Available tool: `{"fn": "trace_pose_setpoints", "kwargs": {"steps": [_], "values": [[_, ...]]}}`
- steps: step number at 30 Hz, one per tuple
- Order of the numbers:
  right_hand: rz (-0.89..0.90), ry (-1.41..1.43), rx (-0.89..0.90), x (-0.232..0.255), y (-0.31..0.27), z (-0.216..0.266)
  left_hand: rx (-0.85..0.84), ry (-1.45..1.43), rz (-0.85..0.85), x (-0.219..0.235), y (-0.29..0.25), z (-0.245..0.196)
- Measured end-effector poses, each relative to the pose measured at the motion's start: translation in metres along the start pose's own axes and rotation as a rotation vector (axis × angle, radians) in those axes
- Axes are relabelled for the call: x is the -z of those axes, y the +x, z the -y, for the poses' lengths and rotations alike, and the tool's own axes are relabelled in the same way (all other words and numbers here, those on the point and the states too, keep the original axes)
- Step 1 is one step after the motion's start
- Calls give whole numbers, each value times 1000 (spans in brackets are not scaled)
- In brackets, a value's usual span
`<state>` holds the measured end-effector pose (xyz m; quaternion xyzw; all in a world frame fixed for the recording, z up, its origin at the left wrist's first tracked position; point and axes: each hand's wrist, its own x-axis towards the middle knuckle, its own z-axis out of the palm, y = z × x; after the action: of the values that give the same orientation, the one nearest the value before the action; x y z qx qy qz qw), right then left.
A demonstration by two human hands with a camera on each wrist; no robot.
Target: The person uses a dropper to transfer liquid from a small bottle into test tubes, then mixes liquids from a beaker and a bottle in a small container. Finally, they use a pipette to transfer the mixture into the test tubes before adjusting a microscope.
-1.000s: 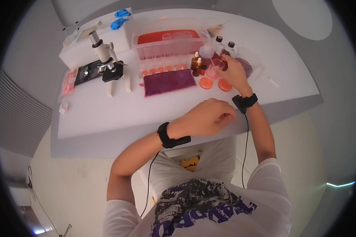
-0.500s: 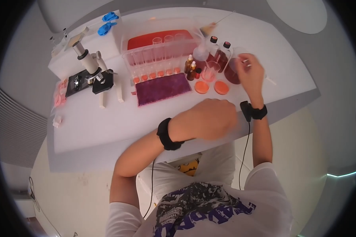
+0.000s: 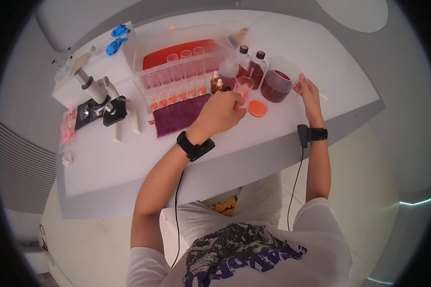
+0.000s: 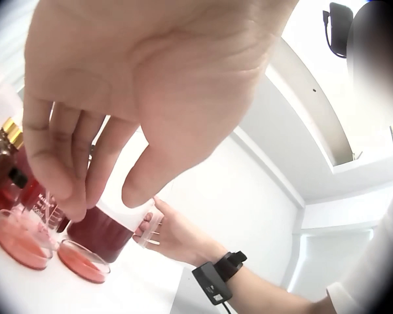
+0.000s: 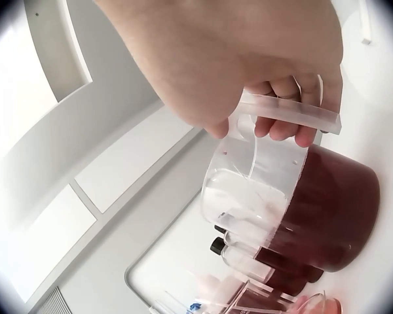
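Note:
My right hand [image 3: 310,98] grips the handle of a clear measuring jug [image 3: 276,88] that holds dark red liquid. In the right wrist view its fingers curl round the handle [image 5: 295,112], and the jug appears beside the bottles. My left hand [image 3: 220,115] reaches over the petri dishes, thumb apart from loosely bent fingers, with nothing between them. One orange-red petri dish [image 3: 257,108] shows beside it; a second petri dish [image 4: 23,243], hidden by the hand in the head view, appears in the left wrist view. A small beaker [image 3: 244,85] with pink contents stands just beyond.
Two black-capped bottles [image 3: 257,71] of red liquid stand left of the jug. Brown dropper bottles [image 3: 215,83], a purple pad [image 3: 170,119] and a tube rack [image 3: 148,83] lie farther left. A microscope [image 3: 100,93] and blue gloves [image 3: 115,46] are at the far left.
My right hand has moved from beside the small beaker to the jug's handle and taken hold of it. My left hand has moved from the table's front edge forward and left, over the petri dishes.

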<state>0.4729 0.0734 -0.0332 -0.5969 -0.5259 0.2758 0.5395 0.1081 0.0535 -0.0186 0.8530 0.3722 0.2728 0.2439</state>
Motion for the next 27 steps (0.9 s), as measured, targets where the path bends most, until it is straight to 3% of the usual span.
{"fn": "trace_pose_setpoints", "kwargs": {"steps": [1,3,4,6,10,12,15,19,21,25,27], "values": [[12,24,-3,0,-2,2,-1,8,4,-1,1,-2],[4,39,-1,-1,-1,1,-10,37,-246,-4,5,-10],[3,42,1,-1,-1,1,-18,45,-240,-6,13,-13],[9,43,-9,0,-1,3,-261,311,-396,-12,38,-15],[26,76,-23,1,-5,9,-375,466,-276,-14,78,-9],[30,99,-19,1,-7,12,-291,705,-123,-23,90,-2],[37,116,-13,2,-4,9,-335,790,-160,-32,97,8],[58,149,-22,3,0,-1,-233,699,-76,-24,94,0],[49,197,-20,1,-2,5,-268,680,-246,-17,91,-9],[32,278,-44,-5,1,3,-286,572,-256,21,58,-39],[9,312,-50,-9,7,-4,-164,512,-116,38,34,-38]]}}
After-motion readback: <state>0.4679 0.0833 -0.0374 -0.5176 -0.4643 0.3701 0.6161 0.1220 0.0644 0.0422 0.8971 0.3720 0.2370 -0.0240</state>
